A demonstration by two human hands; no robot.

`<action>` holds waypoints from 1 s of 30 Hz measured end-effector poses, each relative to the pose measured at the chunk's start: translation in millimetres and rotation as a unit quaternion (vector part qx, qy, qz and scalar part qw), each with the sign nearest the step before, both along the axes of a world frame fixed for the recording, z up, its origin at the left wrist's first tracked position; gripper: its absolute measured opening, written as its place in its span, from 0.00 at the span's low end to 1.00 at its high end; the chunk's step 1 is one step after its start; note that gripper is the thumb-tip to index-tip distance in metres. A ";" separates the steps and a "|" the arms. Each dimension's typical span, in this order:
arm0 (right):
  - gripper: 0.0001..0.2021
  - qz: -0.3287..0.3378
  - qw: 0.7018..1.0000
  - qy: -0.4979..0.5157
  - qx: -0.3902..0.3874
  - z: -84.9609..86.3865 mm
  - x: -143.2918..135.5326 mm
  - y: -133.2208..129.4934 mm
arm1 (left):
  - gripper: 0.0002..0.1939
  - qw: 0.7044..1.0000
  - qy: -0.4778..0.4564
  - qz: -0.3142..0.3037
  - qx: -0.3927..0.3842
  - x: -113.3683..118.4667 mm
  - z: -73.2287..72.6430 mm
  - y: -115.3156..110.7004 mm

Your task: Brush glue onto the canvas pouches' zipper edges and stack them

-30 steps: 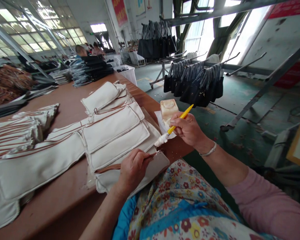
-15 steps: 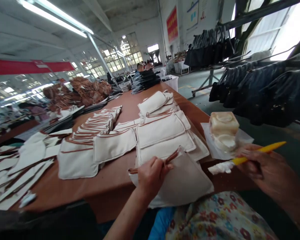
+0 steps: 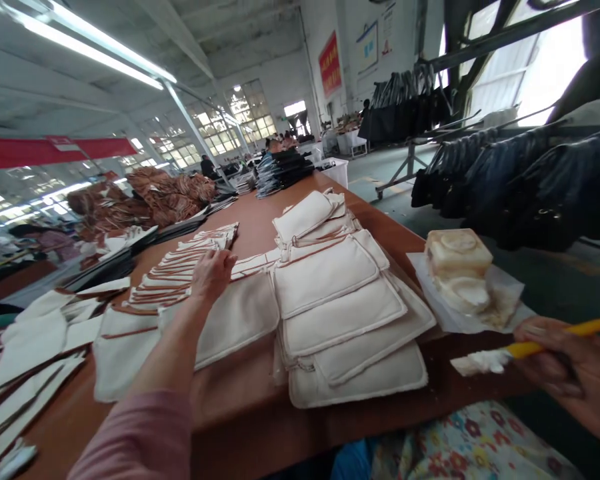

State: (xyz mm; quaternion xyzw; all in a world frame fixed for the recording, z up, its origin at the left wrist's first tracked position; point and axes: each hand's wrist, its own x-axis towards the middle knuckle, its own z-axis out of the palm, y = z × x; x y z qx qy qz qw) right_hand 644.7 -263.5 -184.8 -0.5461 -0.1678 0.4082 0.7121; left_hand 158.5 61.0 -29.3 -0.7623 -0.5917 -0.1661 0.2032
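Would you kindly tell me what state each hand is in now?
Left hand: at the cream pieces; grip cannot be told.
Right hand: closed, holding the yellow-handled brush.

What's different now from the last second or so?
The left hand has let go of the pouch edge it pinched at the near end of the stack and moved left and forward to the row of pouches; whether it grips one, I can't tell. The right hand still holds the brush; the tub stays on its paper.
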 end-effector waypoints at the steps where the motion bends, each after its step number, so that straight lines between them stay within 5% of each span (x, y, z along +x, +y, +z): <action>1: 0.13 0.012 1.000 0.016 -0.013 2.0 -1.8 0.7 | 0.20 1.000 -0.018 0.002 0.012 15.7 -11.5 9.4; 7: 0.13 0.018 0.999 0.036 0.004 26.2 -7.1 1.3 | 0.19 0.984 -0.006 -0.143 -0.104 156.6 -76.5 30.6; 12: 0.09 0.005 0.999 0.033 0.024 26.8 2.2 -11.4 | 0.21 0.973 0.009 -0.130 -0.191 236.0 -101.0 50.2; 18: 0.09 -0.011 0.997 0.035 0.068 14.0 29.9 -28.6 | 0.26 0.964 0.041 -0.096 -0.244 266.0 -92.6 74.0; 23: 0.10 -0.062 0.991 -0.038 0.110 13.3 55.0 -14.9 | 0.25 0.959 0.065 -0.085 -0.264 277.3 -82.5 77.0; 26: 0.11 -0.116 0.974 -0.177 0.081 11.9 72.1 7.5 | 0.23 0.962 0.062 -0.089 -0.250 282.5 -78.0 71.6; 30: 0.10 -0.103 0.899 -0.425 0.031 2.6 90.1 44.1 | 0.22 0.969 0.048 -0.119 -0.210 280.7 -64.1 53.8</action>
